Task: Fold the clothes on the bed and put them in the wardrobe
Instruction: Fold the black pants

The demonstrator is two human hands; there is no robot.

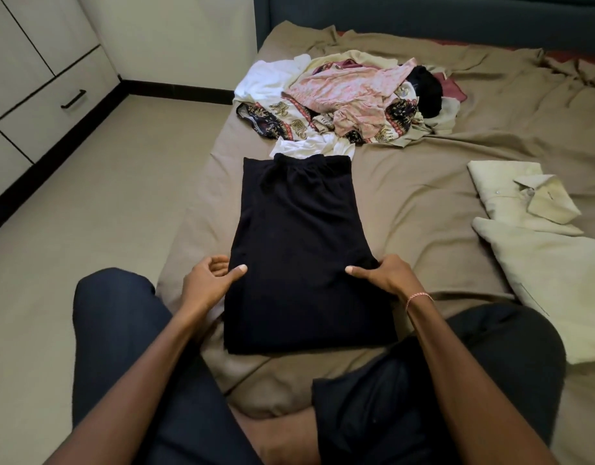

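In the head view, I am looking down at the black garment (296, 250), which is lying flat and lengthwise on the bed (406, 196) with its gathered waistband at the far end. It looks spread out this way so the next crease comes out square.

The left hand (210, 280) is pinching the garment's left edge about halfway along, thumb on top and fingers curling underneath. The right hand (385, 275) is doing the same on the right edge. Both hands are clamping the cloth, well apart, with the garment's full width between them. I am reading this as marking a fold line, so one half can go over the other.

Beyond the waistband, the pile of unfolded clothes (339, 95) is waiting, just touching the garment's far end. The folded shirt (520, 196) is sitting to the right, probably parked clear of the working space, with a cream cloth (551, 283) lying beside it. The wardrobe (37, 78) is standing at the left, across the floor, its doors closed.
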